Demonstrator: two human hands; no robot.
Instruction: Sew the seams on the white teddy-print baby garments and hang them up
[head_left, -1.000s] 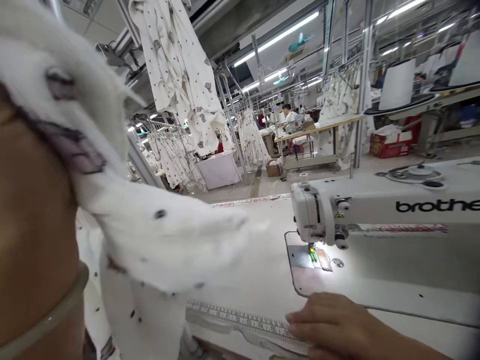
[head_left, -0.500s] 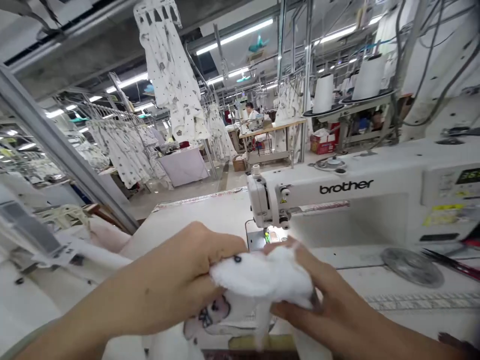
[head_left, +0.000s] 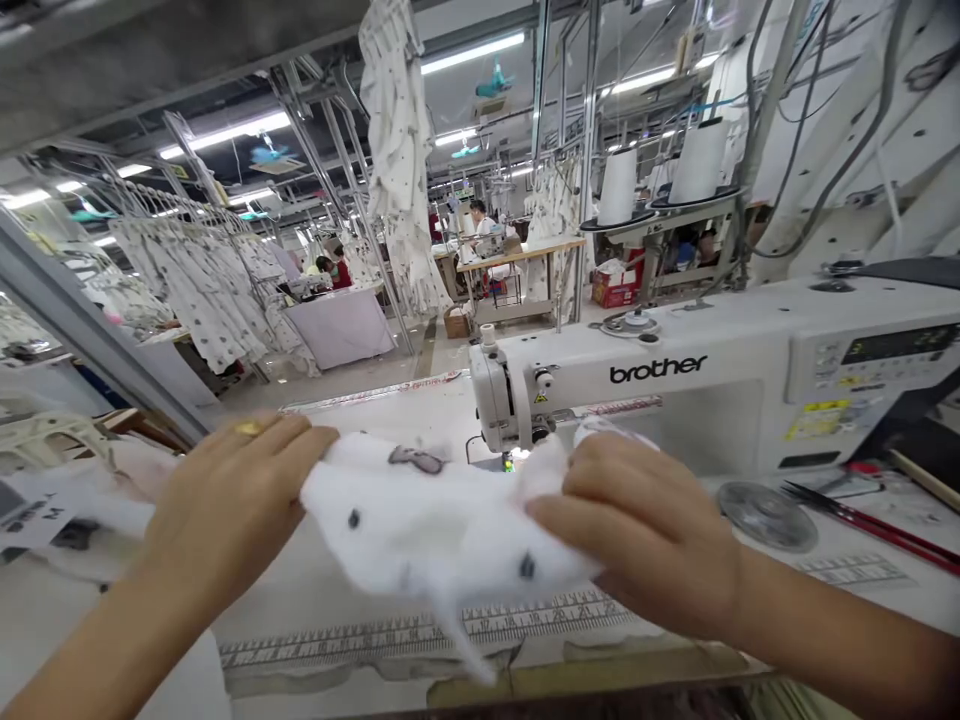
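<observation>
Both of my hands grip a piece of white cloth with dark spots (head_left: pixel 420 530) and hold it stretched above the sewing table (head_left: pixel 360 420). My left hand (head_left: pixel 225 510), with a gold ring on one finger, pinches the cloth's left end. At the right end my right hand (head_left: pixel 637 530) has its fingers closed over the bunched cloth. Right behind the cloth stands a white Brother sewing machine (head_left: pixel 675 390), whose lit needle area is partly hidden by the fabric.
A ruler strip (head_left: pixel 420 632) runs along the table's front edge. Red-handled scissors (head_left: pixel 862 515) and a metal disc (head_left: pixel 766 515) lie right of the machine. Thread cones (head_left: pixel 619 186) stand behind it. Spotted garments (head_left: pixel 195 285) hang on racks at left; people sit at distant tables.
My left hand brought the cloth down from near the camera. Both hands then bunched it together. Now they have pulled apart, spreading it out in front of the machine.
</observation>
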